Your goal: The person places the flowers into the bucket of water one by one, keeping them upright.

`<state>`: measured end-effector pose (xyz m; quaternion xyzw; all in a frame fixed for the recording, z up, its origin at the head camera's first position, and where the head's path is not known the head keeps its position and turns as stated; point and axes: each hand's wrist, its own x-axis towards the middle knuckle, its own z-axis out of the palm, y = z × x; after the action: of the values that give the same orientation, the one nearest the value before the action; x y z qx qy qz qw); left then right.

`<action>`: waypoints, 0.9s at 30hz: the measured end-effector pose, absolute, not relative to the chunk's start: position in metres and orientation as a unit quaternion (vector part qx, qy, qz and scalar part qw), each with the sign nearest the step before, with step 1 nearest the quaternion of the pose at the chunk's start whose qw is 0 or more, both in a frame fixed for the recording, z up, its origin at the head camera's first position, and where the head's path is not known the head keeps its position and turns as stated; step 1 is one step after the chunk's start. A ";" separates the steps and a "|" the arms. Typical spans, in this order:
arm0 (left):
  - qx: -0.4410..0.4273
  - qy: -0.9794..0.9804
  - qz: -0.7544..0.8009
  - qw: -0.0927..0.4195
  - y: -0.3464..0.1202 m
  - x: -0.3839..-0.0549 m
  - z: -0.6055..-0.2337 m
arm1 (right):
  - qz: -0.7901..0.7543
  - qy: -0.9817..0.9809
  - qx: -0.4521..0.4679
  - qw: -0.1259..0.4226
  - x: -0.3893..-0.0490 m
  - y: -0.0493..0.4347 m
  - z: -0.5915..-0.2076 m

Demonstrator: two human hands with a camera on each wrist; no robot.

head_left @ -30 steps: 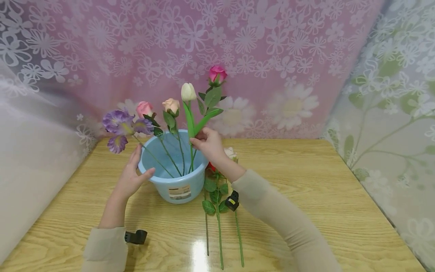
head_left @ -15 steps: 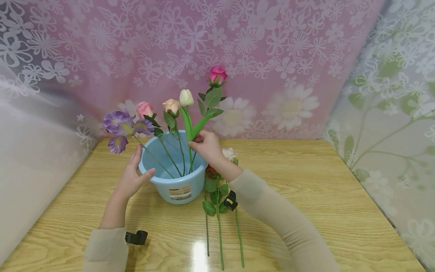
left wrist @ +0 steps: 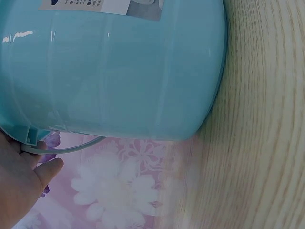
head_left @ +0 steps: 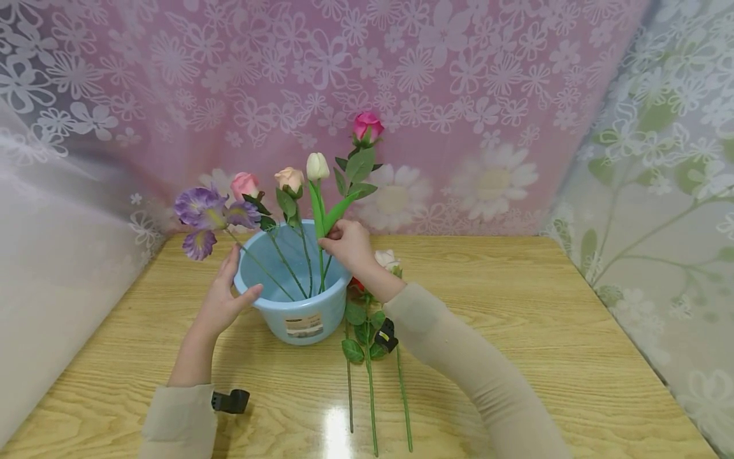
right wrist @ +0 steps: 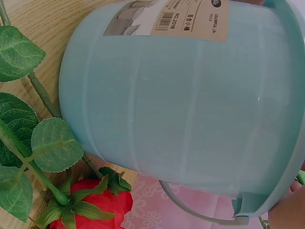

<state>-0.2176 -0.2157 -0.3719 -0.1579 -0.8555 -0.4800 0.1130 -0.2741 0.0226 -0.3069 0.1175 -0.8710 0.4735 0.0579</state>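
My right hand pinches a white tulip just under its green leaves, over the right side of a light blue bucket. The tulip's stem stands down inside the bucket, near upright. My left hand rests spread against the bucket's left rim, thumb at the front and fingers along the side. In the bucket lean a purple iris, a pink rose, a peach rose and a tall magenta rose. The left wrist view shows fingers beside the bucket's handle.
Right of the bucket, several stems lie on the wooden table: a red rose, a white rose and another stem. The right forearm passes over them. A pink flowered curtain hangs behind the table.
The right hand has lowered the tulip a little into the bucket, its bloom dipping left and then swinging slightly back right. The left hand and bucket keep their place.
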 end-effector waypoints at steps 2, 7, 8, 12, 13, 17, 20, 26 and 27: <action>-0.158 -0.856 -0.479 0.114 -0.216 -0.218 -0.372 | 0.472 -0.872 0.118 0.059 -0.274 0.023 -0.307; -0.161 -0.855 -0.478 0.117 -0.216 -0.218 -0.372 | 0.473 -0.871 0.118 0.057 -0.273 0.023 -0.307; -0.161 -0.856 -0.478 0.118 -0.216 -0.218 -0.372 | 0.473 -0.871 0.118 0.057 -0.273 0.023 -0.307; -0.161 -0.856 -0.478 0.116 -0.217 -0.218 -0.373 | 0.475 -0.870 0.121 0.056 -0.274 0.024 -0.308; -0.160 -0.856 -0.477 0.116 -0.217 -0.218 -0.373 | 0.475 -0.870 0.121 0.056 -0.274 0.025 -0.308; -0.159 -0.856 -0.478 0.115 -0.216 -0.217 -0.372 | 0.484 -0.865 0.119 0.055 -0.273 0.026 -0.308; -0.156 -0.859 -0.475 0.114 -0.216 -0.217 -0.371 | 0.490 -0.862 0.118 0.055 -0.273 0.026 -0.308; -0.155 -0.860 -0.473 0.112 -0.216 -0.217 -0.372 | 0.531 -0.839 0.117 0.039 -0.269 0.031 -0.309; -0.155 -0.860 -0.473 0.113 -0.216 -0.217 -0.372 | 0.540 -0.833 0.116 0.034 -0.268 0.032 -0.309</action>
<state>-0.2168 -0.2159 -0.3718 -0.1552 -0.8600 -0.4729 0.1128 -0.2684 0.0324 -0.3093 0.1156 -0.8330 0.5400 0.0340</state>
